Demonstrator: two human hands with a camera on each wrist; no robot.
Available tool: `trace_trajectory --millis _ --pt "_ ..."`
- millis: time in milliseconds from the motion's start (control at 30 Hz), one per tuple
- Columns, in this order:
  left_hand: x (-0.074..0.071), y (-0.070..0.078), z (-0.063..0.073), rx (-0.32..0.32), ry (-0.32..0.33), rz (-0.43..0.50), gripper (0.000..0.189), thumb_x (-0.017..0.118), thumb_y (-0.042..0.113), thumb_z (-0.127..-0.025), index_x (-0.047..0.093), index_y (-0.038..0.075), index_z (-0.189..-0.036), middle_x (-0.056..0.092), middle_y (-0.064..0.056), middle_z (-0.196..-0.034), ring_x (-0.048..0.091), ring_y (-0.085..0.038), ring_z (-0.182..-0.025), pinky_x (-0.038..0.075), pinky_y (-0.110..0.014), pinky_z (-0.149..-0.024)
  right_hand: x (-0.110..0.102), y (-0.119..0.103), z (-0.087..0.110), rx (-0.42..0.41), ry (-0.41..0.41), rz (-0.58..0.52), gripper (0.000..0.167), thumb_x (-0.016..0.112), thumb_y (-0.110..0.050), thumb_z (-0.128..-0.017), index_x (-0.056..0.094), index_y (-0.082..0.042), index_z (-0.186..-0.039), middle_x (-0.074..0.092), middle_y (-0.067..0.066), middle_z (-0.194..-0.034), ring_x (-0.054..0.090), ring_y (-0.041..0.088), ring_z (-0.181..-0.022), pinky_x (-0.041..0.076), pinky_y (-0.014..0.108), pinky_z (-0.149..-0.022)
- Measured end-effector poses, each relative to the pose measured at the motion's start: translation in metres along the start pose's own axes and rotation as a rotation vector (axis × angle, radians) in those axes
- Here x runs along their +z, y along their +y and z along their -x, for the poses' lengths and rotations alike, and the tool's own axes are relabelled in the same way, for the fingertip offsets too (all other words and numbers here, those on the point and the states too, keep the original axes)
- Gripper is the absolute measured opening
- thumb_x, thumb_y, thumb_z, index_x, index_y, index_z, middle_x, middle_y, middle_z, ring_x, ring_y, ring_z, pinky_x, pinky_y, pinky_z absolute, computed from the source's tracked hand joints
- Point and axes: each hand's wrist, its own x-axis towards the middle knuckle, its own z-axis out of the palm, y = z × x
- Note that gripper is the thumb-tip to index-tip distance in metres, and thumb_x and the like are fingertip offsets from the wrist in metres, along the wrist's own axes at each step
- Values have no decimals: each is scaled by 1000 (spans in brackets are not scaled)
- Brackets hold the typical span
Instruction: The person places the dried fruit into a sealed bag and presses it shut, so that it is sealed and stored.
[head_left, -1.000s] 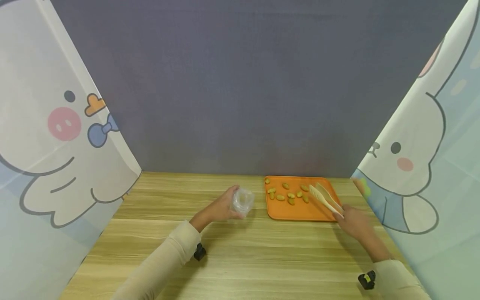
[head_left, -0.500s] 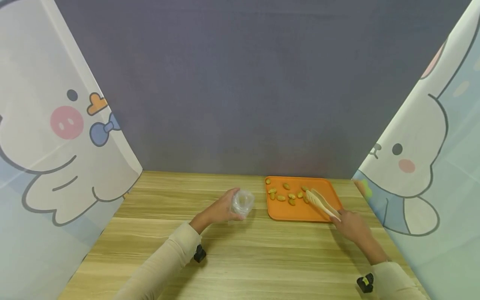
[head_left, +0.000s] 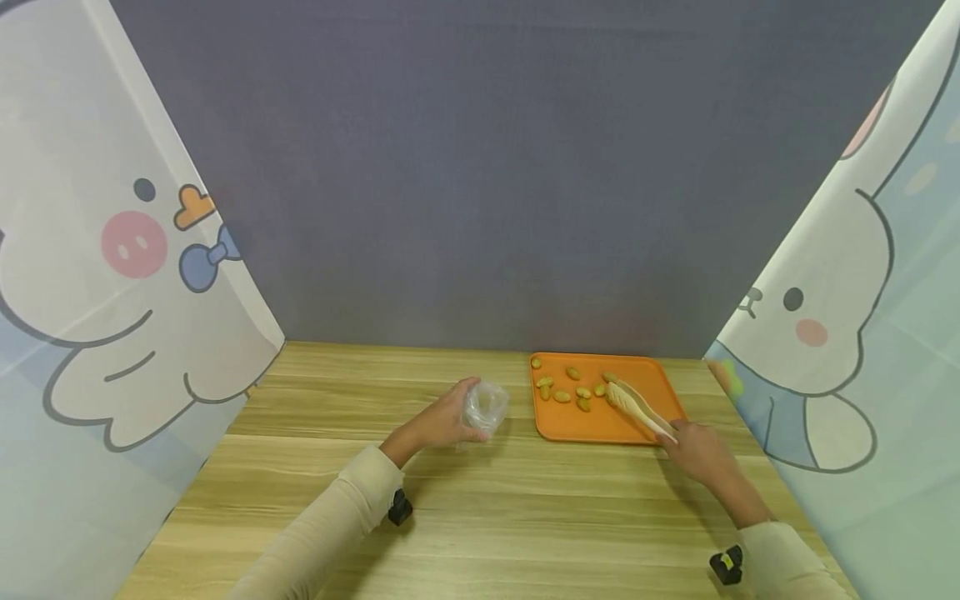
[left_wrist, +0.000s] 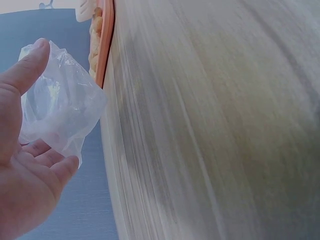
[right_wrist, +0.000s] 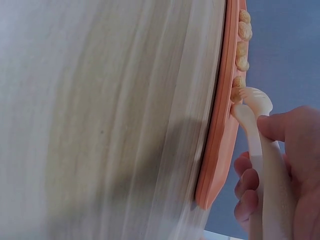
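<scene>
In the head view my left hand (head_left: pixel 448 417) holds a clear plastic bag (head_left: pixel 487 405) above the table, its mouth spread wide. Thumb and fingers curve around the bag's sides in the left wrist view. On the right, my right hand (head_left: pixel 701 454) grips cream-coloured tongs (head_left: pixel 636 408) by the handles. The tongs' tips are low over an orange tray (head_left: pixel 656 379), nearly together, right at one of the unshelled peanuts (right_wrist: pixel 237 90). Several more peanuts (head_left: pixel 562 397) lie scattered over the tray's left and middle part.
The wood-grain table (head_left: pixel 540 517) carries the tray near its back edge. A dark grey cloth panel (head_left: pixel 480 183) rises behind it. Printed cartoon panels stand left (head_left: pixel 90 275) and right (head_left: pixel 832 333), the right one close beside the right arm.
The tongs have moved left and down over the tray, and their arms have come closer together around a peanut's spot. The left hand and bag have stayed nearly still.
</scene>
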Motion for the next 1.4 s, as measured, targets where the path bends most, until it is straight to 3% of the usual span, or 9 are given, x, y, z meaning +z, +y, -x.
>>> trace_trajectory --millis 200,433,733,900,1067,1400 --pt "0 2 -1 -11 -3 -15 109 87 40 -81 20 4 -160 47 -23 -147 55 -34 -126 48 -50 -105 0 -2 0 -1 -6 4 26 63 -24 -98 65 2 -94 59 5 -67 55 23 -59 42 42 -53" --pt "1 1 -2 -1 -7 -11 110 86 41 -81 19 2 -160 46 -23 -148 54 -34 -128 47 -51 -106 2 0 1 -29 19 35 24 65 -23 -97 66 1 -91 57 3 -64 53 22 -58 43 42 -54" --pt "2 1 -3 4 -6 -4 111 86 43 -81 19 2 -160 45 -23 -149 54 -34 -128 47 -51 -106 0 -1 2 -36 48 37 29 65 -20 -97 68 7 -105 66 12 -72 64 34 -66 51 54 -63" --pt "3 1 -3 4 -12 9 111 86 43 -81 18 2 -160 44 -23 -149 54 -33 -127 48 -50 -105 -3 -3 2 -60 85 44 28 66 -20 -97 69 7 -105 67 14 -71 64 36 -65 52 55 -64" --pt "3 2 -5 5 -16 25 112 85 42 -82 17 2 -160 45 -23 -148 55 -33 -125 49 -51 -103 -6 -6 1 -66 90 38 34 66 -21 -97 68 9 -110 72 23 -83 67 44 -72 53 59 -68" --pt "5 2 -8 20 -2 39 111 87 41 -81 19 1 -159 51 -20 -140 58 -29 -117 51 -47 -99 -13 -19 -3 -118 122 40 33 69 -19 -95 70 9 -112 73 22 -86 68 39 -71 55 55 -69"
